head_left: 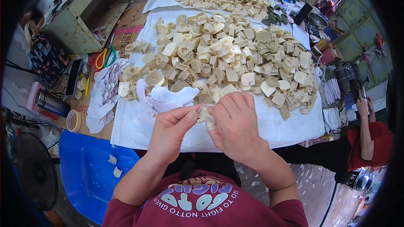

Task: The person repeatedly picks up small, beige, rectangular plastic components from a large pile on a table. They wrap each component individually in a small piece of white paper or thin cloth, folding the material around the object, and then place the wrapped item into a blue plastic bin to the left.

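Observation:
Close to the table's front edge, both my hands hold one small beige shoe heel (205,115). The left hand (169,129) pinches its left side between thumb and fingers. My right hand (237,127) curls over the other side, its fingers closed and partly hiding the heel. Pale tape seems to wrap a right-hand digit. Just beyond the left hand lie curved white cut pieces (168,99), loosely stacked. A large heap of similar beige heels (235,54) spreads beyond both hands on a white cloth (139,120).
Left of the cloth are more white cut pieces (103,96), scissors (105,55), a tape roll (73,120) and a dark flask (52,103). A blue tub (84,172) with two heels stands below, beside a fan (33,170). Another person (370,143) works at right.

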`<state>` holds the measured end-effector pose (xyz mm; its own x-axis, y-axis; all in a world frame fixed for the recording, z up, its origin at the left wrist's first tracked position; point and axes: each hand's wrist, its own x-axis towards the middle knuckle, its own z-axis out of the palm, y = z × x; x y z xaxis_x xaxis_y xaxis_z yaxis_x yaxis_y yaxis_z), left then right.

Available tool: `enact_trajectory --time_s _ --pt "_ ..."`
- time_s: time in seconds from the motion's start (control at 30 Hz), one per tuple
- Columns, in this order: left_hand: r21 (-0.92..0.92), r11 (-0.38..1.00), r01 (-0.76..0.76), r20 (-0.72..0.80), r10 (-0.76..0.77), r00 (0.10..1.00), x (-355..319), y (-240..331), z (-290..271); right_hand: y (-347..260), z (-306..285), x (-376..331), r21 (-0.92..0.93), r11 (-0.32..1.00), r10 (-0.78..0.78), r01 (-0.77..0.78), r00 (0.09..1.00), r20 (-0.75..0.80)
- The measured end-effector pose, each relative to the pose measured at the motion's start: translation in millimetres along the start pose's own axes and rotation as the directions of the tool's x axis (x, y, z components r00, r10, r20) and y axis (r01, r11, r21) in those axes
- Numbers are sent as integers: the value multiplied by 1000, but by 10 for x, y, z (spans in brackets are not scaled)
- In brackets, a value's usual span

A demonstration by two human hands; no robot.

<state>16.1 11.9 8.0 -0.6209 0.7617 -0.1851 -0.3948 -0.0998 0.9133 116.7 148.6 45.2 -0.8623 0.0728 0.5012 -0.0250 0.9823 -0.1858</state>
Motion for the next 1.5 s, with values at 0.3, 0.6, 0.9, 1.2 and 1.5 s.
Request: enact_trajectory --time_s 0.3,0.6,0.9,1.2,1.5 --pt "191 980 49 187 -86 979 207 49 -277 194 173 -81 213 972 -93 102 994 -51" --pt "502 858 -109 384 -107 917 268 362 -277 205 296 -121 465 885 33 -24 999 -12" --pt "-52 985 -163 397 170 902 257 59 -359 64 279 -157 846 271 455 -459 836 308" --pt "393 755 -524 389 380 839 256 128 -333 45 203 -81 687 452 428 -570 814 393" --pt "121 855 -504 300 453 840 -19 14 -292 70 11 -42 394 919 28 -29 1000 10"
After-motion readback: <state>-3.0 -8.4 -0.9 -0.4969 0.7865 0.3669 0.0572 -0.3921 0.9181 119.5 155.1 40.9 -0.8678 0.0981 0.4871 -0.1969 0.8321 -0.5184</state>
